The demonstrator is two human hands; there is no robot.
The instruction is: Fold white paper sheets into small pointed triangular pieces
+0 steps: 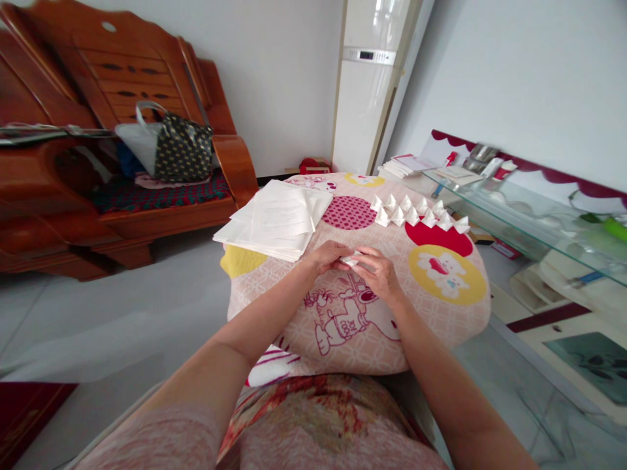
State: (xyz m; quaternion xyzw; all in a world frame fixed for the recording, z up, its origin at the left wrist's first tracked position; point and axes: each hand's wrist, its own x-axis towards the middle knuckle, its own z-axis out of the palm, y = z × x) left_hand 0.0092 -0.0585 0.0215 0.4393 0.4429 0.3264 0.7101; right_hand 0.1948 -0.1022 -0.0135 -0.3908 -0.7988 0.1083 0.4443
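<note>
My left hand point(327, 256) and my right hand point(378, 273) meet over the middle of a pink cartoon-print cloth point(353, 326) that covers a round surface. Both are closed on a small folded white paper piece point(351, 260), pinched between the fingertips of the two hands. A stack of white paper sheets point(277, 219) lies on the cloth to the far left of my hands. Several folded white paper pieces point(418, 213) stand in rows at the far right of the cloth.
A carved wooden bench point(112, 163) with a dotted bag point(171, 147) stands at the left. A tall white air conditioner point(367, 85) fills the far corner. A glass shelf point(529, 209) with bottles and papers runs along the right wall.
</note>
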